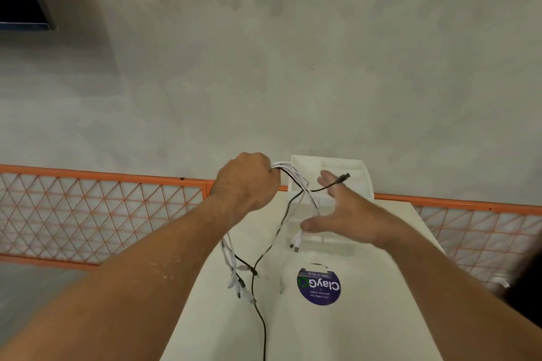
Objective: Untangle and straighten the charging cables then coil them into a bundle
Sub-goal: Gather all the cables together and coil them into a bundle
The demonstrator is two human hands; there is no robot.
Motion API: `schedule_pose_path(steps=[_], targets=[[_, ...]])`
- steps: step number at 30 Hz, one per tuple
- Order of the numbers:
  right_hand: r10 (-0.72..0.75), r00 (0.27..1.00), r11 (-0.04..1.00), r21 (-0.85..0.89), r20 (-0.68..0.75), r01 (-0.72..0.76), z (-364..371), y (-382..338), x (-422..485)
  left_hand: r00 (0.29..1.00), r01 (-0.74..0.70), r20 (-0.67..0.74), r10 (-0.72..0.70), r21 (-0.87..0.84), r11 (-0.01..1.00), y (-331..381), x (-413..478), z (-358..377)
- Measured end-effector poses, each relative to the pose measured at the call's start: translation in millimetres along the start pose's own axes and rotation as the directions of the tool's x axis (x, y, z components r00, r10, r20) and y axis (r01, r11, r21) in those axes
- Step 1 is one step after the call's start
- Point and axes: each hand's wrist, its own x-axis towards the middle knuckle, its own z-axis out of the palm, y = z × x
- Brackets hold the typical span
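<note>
My left hand (245, 182) is a closed fist around a bunch of white and black charging cables (296, 182), held up above the white table (366, 331). From the fist the cables loop down on both sides. Several plug ends (240, 284) dangle low at the left, two white plugs (294, 245) hang in the middle, and one black cable trails down off the near edge. My right hand (343, 211) is spread open just right of the loops, fingers apart. A black plug end (343, 177) sticks out beside its fingers.
A white compartmented tray (352, 168) stands at the table's far edge behind the hands. A round purple sticker (319, 286) lies on the tabletop. An orange mesh railing (96, 208) runs behind the table, with a grey concrete wall beyond.
</note>
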Motion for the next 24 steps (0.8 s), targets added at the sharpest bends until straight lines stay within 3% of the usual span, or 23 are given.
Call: schedule_pose_path(steps=[3,7,12,15,18,21,24], targets=[[0.04,0.999,0.999,-0.014,-0.03,-0.041,-20,-9,-9,1.0,0.002,0.011,-0.002,0.026,1.0,-2,-1,-5],[-0.091,0.975,0.993,-0.086,-0.2,0.075,-23,-27,-10,0.999,-0.026,0.034,0.023,0.084,0.996,4,-2,-5],[-0.176,0.98,0.983,-0.067,-0.092,0.17,6,-30,2,0.996,-0.08,0.051,0.076,0.095,0.992,15,-2,-10],[-0.21,0.94,0.974,0.023,-0.269,0.225,26,-25,12,0.992,-0.121,0.059,0.115,0.107,0.987,22,-2,-10],[-0.155,0.926,0.976,0.093,-0.345,0.199,33,-27,16,0.989,-0.142,0.051,0.137,0.116,0.983,22,-3,-9],[-0.165,0.909,0.985,-0.018,-0.383,0.172,28,-24,16,0.992,-0.129,0.012,0.128,0.087,0.988,15,-1,-10],[-0.149,0.931,0.977,-0.196,-0.332,0.086,14,-12,13,0.994,-0.106,-0.018,0.106,0.038,0.994,2,1,-15]])
